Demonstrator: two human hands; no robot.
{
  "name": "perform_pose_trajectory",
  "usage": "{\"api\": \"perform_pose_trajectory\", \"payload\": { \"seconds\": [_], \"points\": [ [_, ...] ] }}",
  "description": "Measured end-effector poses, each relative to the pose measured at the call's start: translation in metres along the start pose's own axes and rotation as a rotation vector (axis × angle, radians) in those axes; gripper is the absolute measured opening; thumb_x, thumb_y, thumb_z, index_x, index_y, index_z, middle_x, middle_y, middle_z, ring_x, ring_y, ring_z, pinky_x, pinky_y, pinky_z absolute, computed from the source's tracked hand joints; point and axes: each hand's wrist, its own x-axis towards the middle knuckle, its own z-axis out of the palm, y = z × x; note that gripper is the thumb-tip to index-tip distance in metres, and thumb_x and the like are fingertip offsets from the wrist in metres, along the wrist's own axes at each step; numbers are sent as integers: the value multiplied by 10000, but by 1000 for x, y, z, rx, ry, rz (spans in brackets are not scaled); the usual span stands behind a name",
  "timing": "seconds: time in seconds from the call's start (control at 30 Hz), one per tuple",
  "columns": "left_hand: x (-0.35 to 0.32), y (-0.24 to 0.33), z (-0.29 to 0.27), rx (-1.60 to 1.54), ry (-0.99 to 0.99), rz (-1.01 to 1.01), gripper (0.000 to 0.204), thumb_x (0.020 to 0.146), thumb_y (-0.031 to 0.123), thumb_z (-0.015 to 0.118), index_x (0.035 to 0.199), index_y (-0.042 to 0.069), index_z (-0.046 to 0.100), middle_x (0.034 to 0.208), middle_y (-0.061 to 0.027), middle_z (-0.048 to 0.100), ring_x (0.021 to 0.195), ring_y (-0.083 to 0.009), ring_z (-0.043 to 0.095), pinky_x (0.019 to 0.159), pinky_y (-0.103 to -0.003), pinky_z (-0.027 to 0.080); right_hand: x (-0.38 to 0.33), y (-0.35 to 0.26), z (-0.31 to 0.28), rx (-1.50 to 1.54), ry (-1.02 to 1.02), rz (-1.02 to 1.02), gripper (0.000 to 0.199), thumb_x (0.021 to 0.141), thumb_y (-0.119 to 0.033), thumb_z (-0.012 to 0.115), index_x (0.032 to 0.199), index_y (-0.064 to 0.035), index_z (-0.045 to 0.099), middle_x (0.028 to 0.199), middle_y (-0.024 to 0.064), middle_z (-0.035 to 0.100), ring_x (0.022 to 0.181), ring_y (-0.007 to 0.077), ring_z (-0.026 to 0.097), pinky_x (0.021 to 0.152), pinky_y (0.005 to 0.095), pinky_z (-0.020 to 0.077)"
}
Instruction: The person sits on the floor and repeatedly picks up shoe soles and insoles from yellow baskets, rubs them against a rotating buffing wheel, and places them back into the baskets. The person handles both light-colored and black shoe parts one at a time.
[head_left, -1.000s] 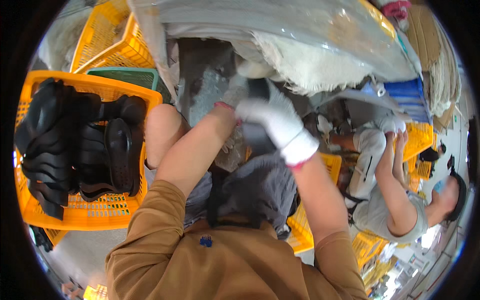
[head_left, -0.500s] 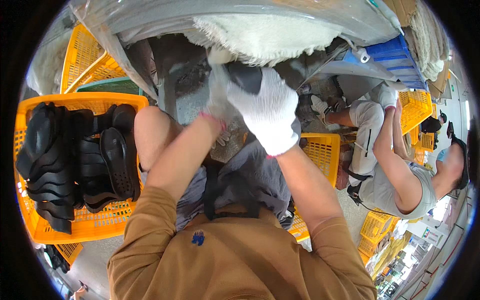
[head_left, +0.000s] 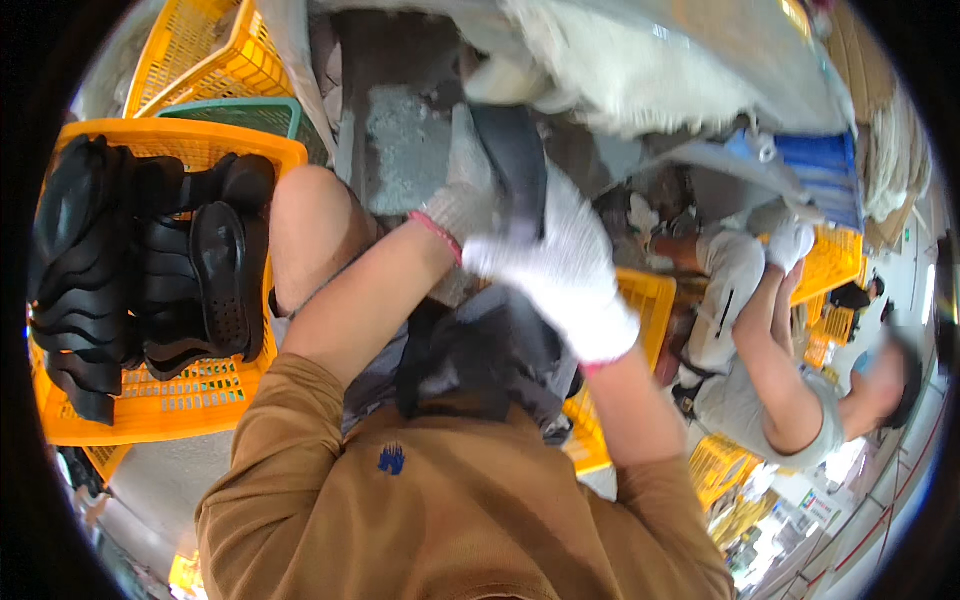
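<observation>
A black shoe sole (head_left: 513, 165) is gripped between my two hands, with its long side running up and down. My left hand (head_left: 466, 178), in a pale knit glove with a pink cuff, closes on the sole's left edge. Wrapped round its right side is my right hand (head_left: 565, 265), in a white glove, thumb across the lower end. The sole's upper end is close to the shaggy white material (head_left: 610, 75) beneath grey plastic sheeting (head_left: 770, 50); blur hides whether they touch. Both hands are slightly smeared by motion.
On my left, an orange basket (head_left: 180, 425) holds several black soles (head_left: 90, 270). A green crate (head_left: 240, 112) and another orange basket (head_left: 205, 65) stand beyond it. An orange basket (head_left: 645, 310) is by my right leg. To the right sits a co-worker (head_left: 770, 400) near a blue crate (head_left: 815, 175).
The sole has come down away from the shaggy white material and shows more of its length. My right hand has moved lower and slightly right. The whole view has shifted a little.
</observation>
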Motion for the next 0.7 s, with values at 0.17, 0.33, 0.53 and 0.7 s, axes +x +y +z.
{"api": "perform_pose_trajectory", "payload": {
  "seconds": [0.17, 0.33, 0.53, 0.7],
  "points": [
    [-11, 2, 16, 468, 433, 74, 497, 1117, 439, 386, 1248, 70, 691, 1109, -184, 709, 1008, -339, 675, 1042, -510, 532, 26, -17, 3, 424, -349, 407, 591, 903, -217, 787, 1387, 84, 632, 1349, 205, 724, 1189, 309, 723, 1010, 411, 573],
    [-143, 49, 57, 1410, 42, -123, 506, 1103, 452, 542, 1337, 21, 669, 1254, -170, 702, 1215, -234, 646, 1079, -384, 492, -89, 13, -9, -119, 7, 236, 770, 905, -149, 739, 1595, 53, 463, 1569, 193, 569, 1410, 277, 571, 1208, 383, 397],
    [-364, 341, 147, 2618, 1103, 1836, 218, 952, 318, 710, 913, 110, 761, 912, -107, 749, 890, -350, 733, 738, -482, 567, -243, 143, -64, -575, -49, 672, 800, 1011, -350, 734, 1645, 25, 421, 1636, 305, 485, 1525, 438, 461, 1272, 441, 352],
    [-398, 424, 142, 3043, 1421, 823, 570, 890, 668, 694, 975, 104, 693, 959, -148, 661, 988, -341, 673, 938, -477, 474, -182, 149, -58, -361, 108, 445, 683, 959, -80, 692, 1593, 57, 477, 1592, 205, 570, 1432, 286, 572, 1204, 378, 413]
  ]
}}
